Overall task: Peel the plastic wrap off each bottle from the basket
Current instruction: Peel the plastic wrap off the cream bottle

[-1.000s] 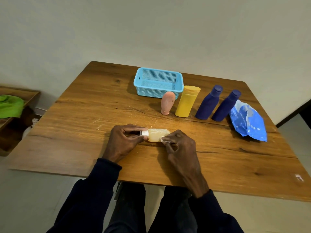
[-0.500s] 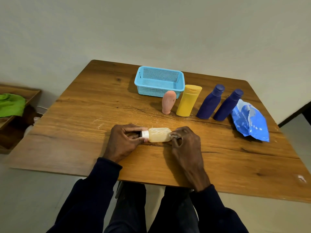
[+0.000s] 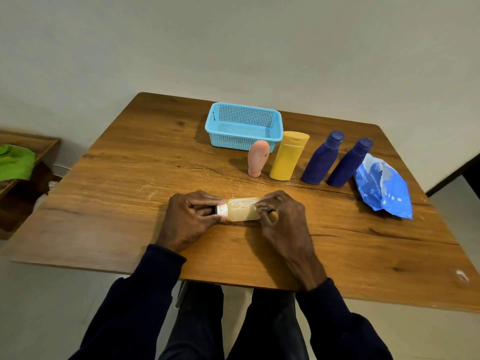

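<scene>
Your small bottle point(image 3: 244, 209) lies sideways, cap to the left. Your left hand point(image 3: 193, 216) grips the cap end; your right hand point(image 3: 283, 220) pinches the wrap point(image 3: 261, 208).

The person is wearing a dark navy long-sleeved top; the left sleeve point(image 3: 135, 294) and right sleeve point(image 3: 345, 323) are ending in snug cuffs at the wrists. Dark trousers point(image 3: 197, 331) are covering the 2 legs. The left hand point(image 3: 189, 219) and right hand point(image 3: 285, 227) are showing bare.
</scene>
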